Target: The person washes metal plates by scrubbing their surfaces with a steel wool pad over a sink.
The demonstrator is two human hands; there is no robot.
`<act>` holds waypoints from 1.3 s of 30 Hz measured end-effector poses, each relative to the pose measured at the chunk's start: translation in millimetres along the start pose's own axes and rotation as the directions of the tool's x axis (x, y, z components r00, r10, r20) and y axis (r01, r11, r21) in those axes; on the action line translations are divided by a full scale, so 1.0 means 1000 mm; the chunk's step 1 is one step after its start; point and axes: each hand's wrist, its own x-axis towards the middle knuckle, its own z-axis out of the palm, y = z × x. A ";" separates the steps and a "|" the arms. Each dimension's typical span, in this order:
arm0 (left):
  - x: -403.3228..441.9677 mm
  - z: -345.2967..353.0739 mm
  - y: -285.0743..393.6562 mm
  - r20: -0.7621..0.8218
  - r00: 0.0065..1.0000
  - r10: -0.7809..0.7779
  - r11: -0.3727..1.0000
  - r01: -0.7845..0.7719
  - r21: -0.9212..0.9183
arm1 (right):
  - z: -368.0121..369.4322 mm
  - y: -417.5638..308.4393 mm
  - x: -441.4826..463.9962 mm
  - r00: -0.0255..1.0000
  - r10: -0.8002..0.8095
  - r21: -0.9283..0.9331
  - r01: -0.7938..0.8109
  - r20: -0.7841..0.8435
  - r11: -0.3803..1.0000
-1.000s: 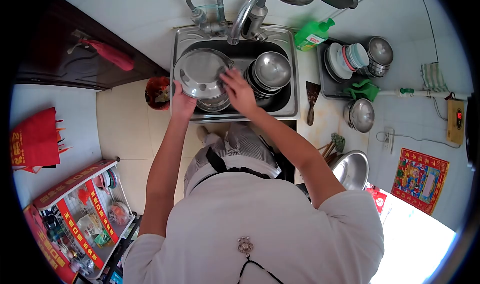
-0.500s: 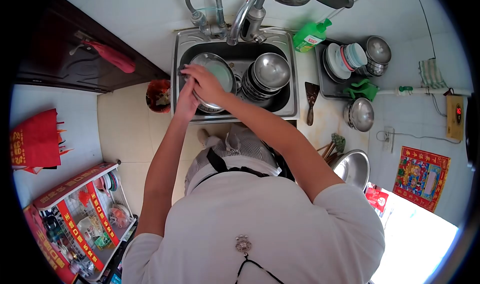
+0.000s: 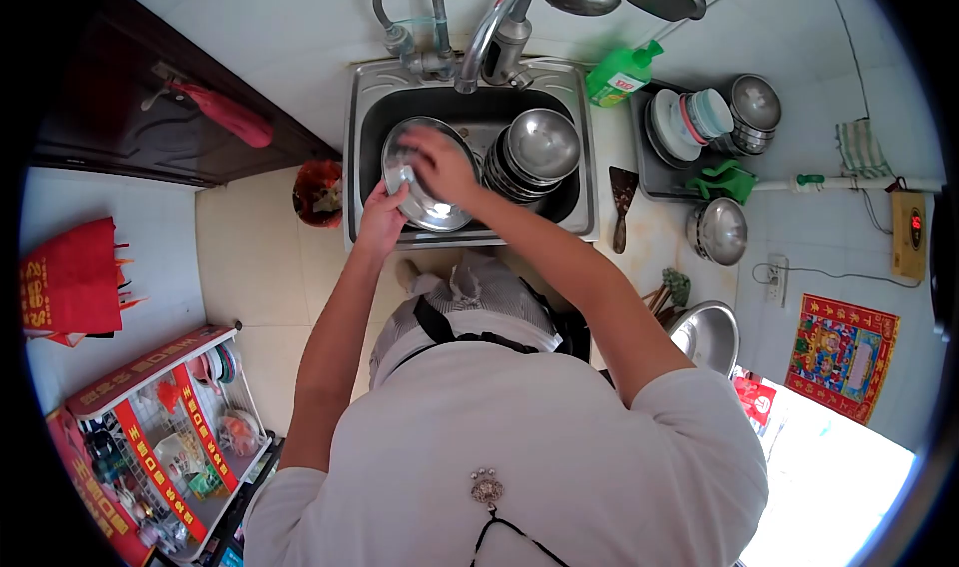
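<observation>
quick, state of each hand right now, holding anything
Left hand: closed on the edge of a metal dish.
Right hand: blurred, over that dish; whether it holds anything cannot be told.

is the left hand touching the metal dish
Touching: the head view shows the left hand at the left rim of the metal dish, its thumb lying over the edge.

Characters line red strips at lower left, the red hanging above and the poster at right; red digits glow on a box; a label marks the green bottle. None reads clearly.
</observation>
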 end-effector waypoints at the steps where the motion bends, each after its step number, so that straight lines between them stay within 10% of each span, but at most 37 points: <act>1: -0.001 0.000 0.000 -0.016 1.000 -0.001 1.000 0.001 0.013 | -0.001 -0.009 -0.002 0.988 -0.143 0.040 0.140 0.064 0.989; 4: -0.003 0.001 -0.002 0.020 1.000 0.006 1.000 -0.006 0.016 | -0.011 -0.010 0.000 0.951 -0.282 -0.056 0.290 0.128 0.955; 7: -0.003 0.009 0.002 -0.012 1.000 -0.017 0.976 0.019 0.215 | -0.012 0.033 0.013 0.966 0.157 0.007 -0.159 -0.205 0.987; 9: 0.001 0.004 0.002 -0.024 0.999 -0.023 0.872 0.031 0.489 | -0.013 0.059 0.013 0.626 0.777 0.704 -0.519 -0.074 0.485; 10: 0.002 0.004 -0.002 0.083 0.993 0.081 0.816 -0.114 0.566 | -0.021 0.064 0.009 0.591 0.803 0.828 -0.485 0.074 0.281; 14: -0.003 0.010 0.001 0.244 0.965 0.098 0.144 -0.257 0.956 | -0.049 0.017 -0.013 0.445 0.851 0.772 -0.631 0.279 0.077; 17: -0.006 0.006 -0.006 0.451 0.888 0.091 0.075 -0.457 0.886 | -0.043 0.034 -0.044 0.315 0.925 0.700 -0.710 0.214 0.079; 20: -0.009 0.016 0.002 0.582 0.813 0.013 -0.339 -0.544 0.767 | -0.045 0.051 -0.066 0.236 0.949 0.765 -0.644 0.210 -0.009; 24: -0.004 0.014 -0.013 0.337 0.812 0.477 0.050 -0.408 0.911 | -0.061 0.032 -0.067 0.253 0.959 0.833 -0.552 0.125 0.037; 26: -0.002 0.007 -0.014 -0.075 0.990 0.122 0.975 -0.105 0.198 | -0.068 0.020 -0.068 0.278 0.956 0.849 -0.524 0.095 0.068; 27: -0.006 0.017 -0.005 -0.061 0.980 -0.187 0.913 0.151 -0.380 | -0.070 0.017 -0.070 0.286 0.952 0.855 -0.515 0.108 0.057; 32: 0.010 0.022 -0.022 -0.058 0.966 -0.252 0.958 0.257 0.127 | -0.096 0.003 -0.075 0.321 0.941 0.860 -0.504 0.103 0.077; 33: 0.013 0.027 -0.022 -0.047 0.961 -0.274 0.955 0.277 0.110 | -0.100 0.005 -0.075 0.341 0.935 0.802 -0.531 -0.091 0.272; 36: 0.020 0.050 -0.031 -0.018 0.954 -0.298 0.952 0.299 0.070 | -0.122 0.000 -0.069 0.408 0.691 0.429 -0.566 -0.596 0.704; 39: 0.031 0.082 -0.040 0.048 0.947 -0.317 0.948 0.315 0.046 | -0.149 -0.020 -0.052 0.690 0.207 -0.182 -0.446 -0.694 0.876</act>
